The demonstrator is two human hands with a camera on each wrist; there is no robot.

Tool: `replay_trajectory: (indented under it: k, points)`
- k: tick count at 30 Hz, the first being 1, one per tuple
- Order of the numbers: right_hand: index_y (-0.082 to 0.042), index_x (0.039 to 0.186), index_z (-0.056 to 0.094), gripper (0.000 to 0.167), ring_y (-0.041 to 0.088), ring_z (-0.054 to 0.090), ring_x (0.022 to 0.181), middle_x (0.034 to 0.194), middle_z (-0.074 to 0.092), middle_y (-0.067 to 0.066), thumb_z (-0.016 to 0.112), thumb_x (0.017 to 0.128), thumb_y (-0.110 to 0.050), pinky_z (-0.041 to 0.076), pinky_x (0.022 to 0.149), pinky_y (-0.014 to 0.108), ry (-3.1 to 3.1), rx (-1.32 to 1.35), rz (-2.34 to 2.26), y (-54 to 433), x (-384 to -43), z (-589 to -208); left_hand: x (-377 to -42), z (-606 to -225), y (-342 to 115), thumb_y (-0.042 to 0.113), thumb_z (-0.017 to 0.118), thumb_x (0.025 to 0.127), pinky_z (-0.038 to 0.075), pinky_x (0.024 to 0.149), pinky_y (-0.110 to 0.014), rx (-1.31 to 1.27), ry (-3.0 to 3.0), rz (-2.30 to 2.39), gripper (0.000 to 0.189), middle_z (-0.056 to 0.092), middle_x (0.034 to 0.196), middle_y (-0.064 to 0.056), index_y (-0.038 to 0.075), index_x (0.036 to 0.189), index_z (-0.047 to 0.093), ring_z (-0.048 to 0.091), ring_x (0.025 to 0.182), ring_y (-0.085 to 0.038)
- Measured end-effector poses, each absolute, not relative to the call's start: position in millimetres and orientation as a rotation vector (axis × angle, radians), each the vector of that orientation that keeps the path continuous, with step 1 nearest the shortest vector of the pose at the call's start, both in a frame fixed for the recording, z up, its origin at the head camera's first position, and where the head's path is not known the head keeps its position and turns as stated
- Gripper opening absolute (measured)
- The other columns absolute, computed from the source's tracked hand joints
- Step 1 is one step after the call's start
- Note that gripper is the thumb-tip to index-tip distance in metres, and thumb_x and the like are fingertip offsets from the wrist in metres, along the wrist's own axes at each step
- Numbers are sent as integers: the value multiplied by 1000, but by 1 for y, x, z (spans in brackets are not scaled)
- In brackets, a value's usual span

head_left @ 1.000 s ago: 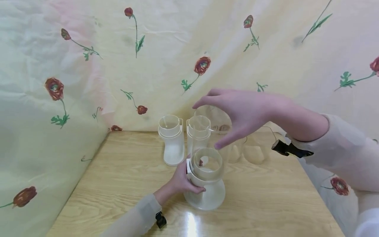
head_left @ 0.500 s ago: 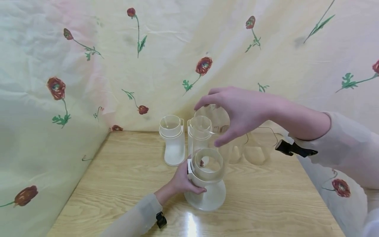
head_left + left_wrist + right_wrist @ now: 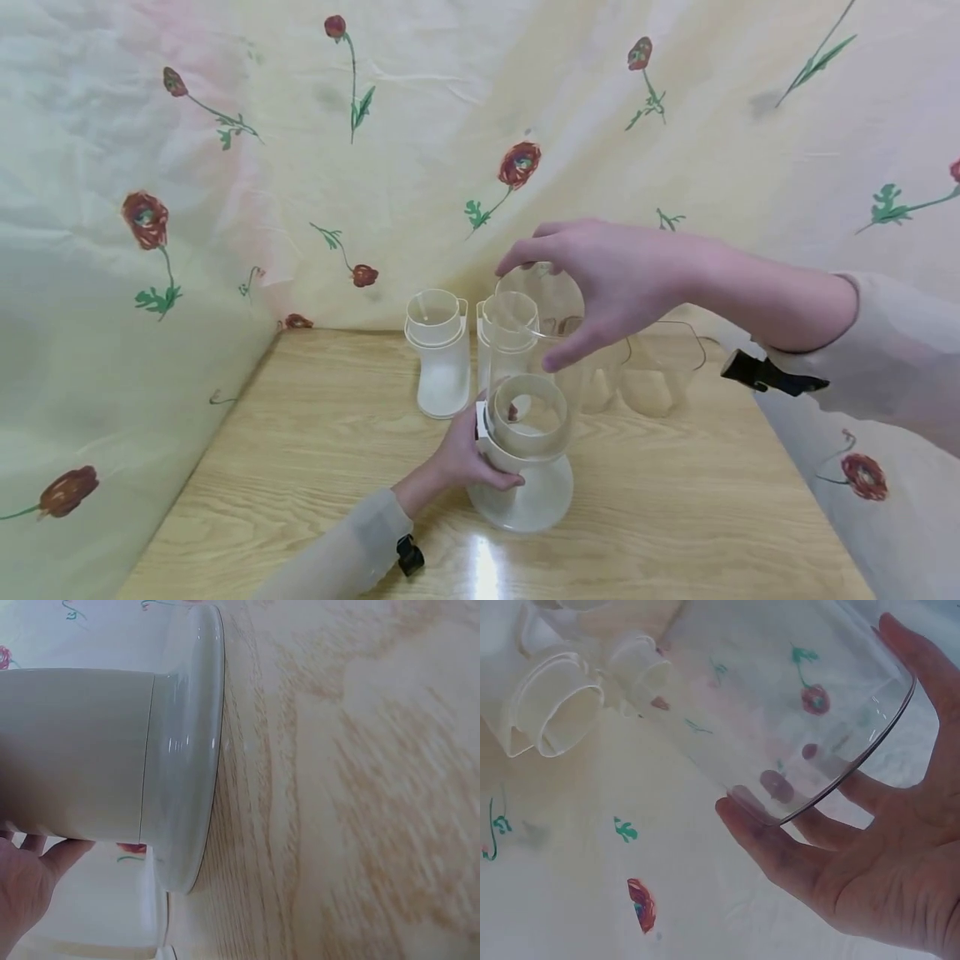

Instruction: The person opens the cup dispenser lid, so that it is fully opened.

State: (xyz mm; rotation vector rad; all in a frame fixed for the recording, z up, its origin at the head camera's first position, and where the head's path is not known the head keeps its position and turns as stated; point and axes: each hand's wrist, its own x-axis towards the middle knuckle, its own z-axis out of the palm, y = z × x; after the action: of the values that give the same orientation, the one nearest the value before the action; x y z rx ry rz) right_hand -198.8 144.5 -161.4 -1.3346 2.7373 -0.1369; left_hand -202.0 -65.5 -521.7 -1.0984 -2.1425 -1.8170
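My left hand (image 3: pixel 465 462) grips a white stand (image 3: pixel 532 500) from its left side; the stand is upright, its round base on the table. In the left wrist view, the fingers lie against the smooth white column (image 3: pixel 75 750). My right hand (image 3: pixel 600 279) holds a clear glass cylinder (image 3: pixel 510 354) by its upper rim, thumb on the near side and fingers spread round the far side. The cylinder's lower end is around the stand's top ring (image 3: pixel 528 450); whether it rests there I cannot tell. The right wrist view shows fingertips touching the glass (image 3: pixel 780 712).
Two similar white stands (image 3: pixel 444 379) are behind, near the cloth backdrop; the second is partly behind the glass cylinder. Clear glass vessels (image 3: pixel 648 392) with thin dark rims stand at back right. A floral cloth (image 3: pixel 420 167) surrounds the wooden table (image 3: pixel 315 433).
The right forearm has shifted slightly right, and its hand very slightly with it. Both hands keep their holds; the white stand stays in place.
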Motion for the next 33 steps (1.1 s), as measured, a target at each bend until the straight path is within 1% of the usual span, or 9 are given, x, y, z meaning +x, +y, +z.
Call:
replay_trajectory:
  k: [4, 6, 11, 17, 19, 24, 27, 30, 33]
  points:
    - [-31, 145, 60, 84, 16, 61, 113, 129, 65, -8, 96, 71, -49, 58, 97, 41, 2752, -1331, -131, 144, -195, -159, -203, -521, -63, 5, 102, 52, 58, 109, -34, -1084, -2149, -1849, 106, 68, 121, -26, 9, 144, 51, 67, 112, -44]
    - [-31, 145, 60, 84, 16, 62, 114, 131, 66, -8, 96, 71, -48, 59, 97, 42, 2753, -1337, -134, 144, -194, -159, -202, -521, -64, 6, 102, 52, 58, 109, -33, -1076, -2159, -1849, 101, 68, 121, -25, 8, 140, 53, 67, 113, -43]
    - [-27, 145, 61, 84, 19, 64, 114, 135, 66, -8, 96, 71, -47, 59, 99, 43, 2747, -1346, -110, 143, -200, -155, -204, -520, -64, 6, 102, 51, 58, 109, -33, -1068, -2155, -1846, 98, 69, 120, -16, 7, 137, 54, 68, 112, -38]
    - [-25, 146, 60, 83, 20, 66, 111, 135, 66, -8, 95, 73, -45, 59, 97, 42, 2723, -1341, -87, 142, -211, -152, -207, -523, -64, 6, 102, 51, 58, 107, -32, -1076, -2159, -1818, 98, 70, 117, -15, 7, 137, 54, 68, 111, -21]
    - [-27, 147, 58, 84, 19, 64, 115, 135, 65, -6, 94, 73, -46, 58, 98, 43, 2718, -1338, -91, 142, -210, -153, -206, -523, -65, 6, 102, 51, 58, 107, -32, -1080, -2164, -1817, 101, 69, 118, -17, 8, 139, 53, 68, 111, -23]
    - [-30, 152, 51, 87, 20, 60, 124, 139, 59, 0, 91, 77, -47, 56, 105, 47, 2713, -1321, -85, 141, -204, -156, -206, -524, -65, 6, 102, 52, 58, 107, -32, -1092, -2156, -1833, 104, 67, 118, -22, 9, 142, 52, 67, 110, -40]
    - [-30, 155, 47, 91, 20, 59, 124, 140, 56, 2, 91, 78, -50, 56, 107, 48, 2693, -1312, -74, 141, -202, -158, -205, -524, -64, 5, 102, 51, 58, 107, -32, -1093, -2146, -1848, 101, 66, 117, -27, 8, 139, 53, 67, 110, -42]
    - [-28, 153, 48, 92, 21, 59, 126, 139, 58, 1, 92, 76, -50, 56, 107, 48, 2673, -1317, -75, 139, -202, -158, -205, -525, -64, 4, 101, 51, 58, 107, -32, -1095, -2138, -1851, 101, 67, 117, -25, 7, 140, 53, 67, 110, -42]
    - [-28, 148, 51, 87, 23, 58, 132, 137, 60, 0, 94, 74, -45, 56, 108, 48, 2672, -1305, -76, 139, -202, -158, -205, -525, -63, 5, 101, 52, 57, 108, -32, -1097, -2135, -1858, 103, 67, 119, -19, 8, 142, 52, 66, 112, -41]
